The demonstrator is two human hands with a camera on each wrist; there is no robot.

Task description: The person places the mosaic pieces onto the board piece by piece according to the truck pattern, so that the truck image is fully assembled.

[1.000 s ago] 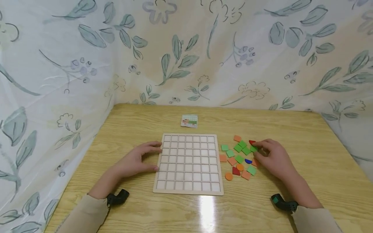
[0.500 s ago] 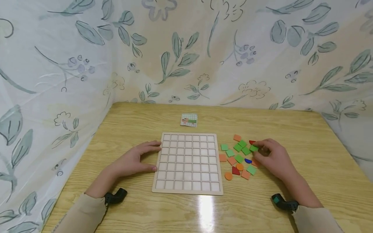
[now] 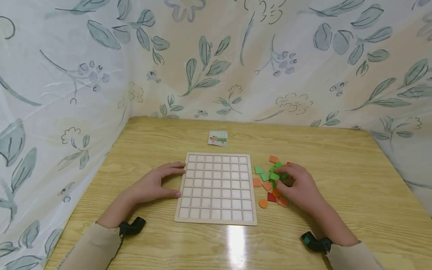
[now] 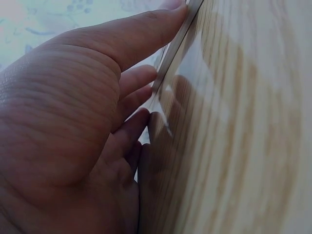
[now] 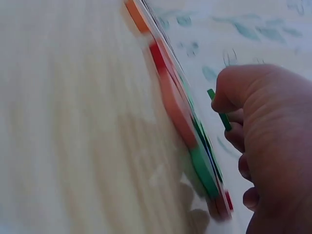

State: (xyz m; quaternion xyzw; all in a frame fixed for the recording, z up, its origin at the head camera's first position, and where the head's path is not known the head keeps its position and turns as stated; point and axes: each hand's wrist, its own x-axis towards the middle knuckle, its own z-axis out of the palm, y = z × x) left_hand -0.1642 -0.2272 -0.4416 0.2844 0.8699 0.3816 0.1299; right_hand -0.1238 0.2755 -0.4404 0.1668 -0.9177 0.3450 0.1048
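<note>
Pinching a green tile (image 5: 224, 117) between thumb and fingertips, the right hand (image 3: 298, 187) holds it just above the loose tiles (image 3: 265, 176); right wrist view shows it lifted off the table (image 3: 337, 161). Thumb and fingers are clamped on that 1 tile. Loose tiles lie right of the board (image 3: 216, 193): green squares, orange squares, 2 orange discs, including 1 nearest the person (image 3: 263, 203), and a red piece (image 3: 271, 197) near it; some are partly hidden by the right hand. Left hand (image 3: 153, 185) rests at the board's left rim, thumb apart from the fingers, tips touching the edge. Board lies flat, a pale 7 by 7 grid, between the 2 hands. Card (image 3: 218, 138) with a small grid and green and orange print lies beyond the board's far edge, apart from it. Black wrist cameras on both wrists, beige sleeves (image 3: 91, 247). Floral cloth (image 3: 216, 60) hangs behind the table.
</note>
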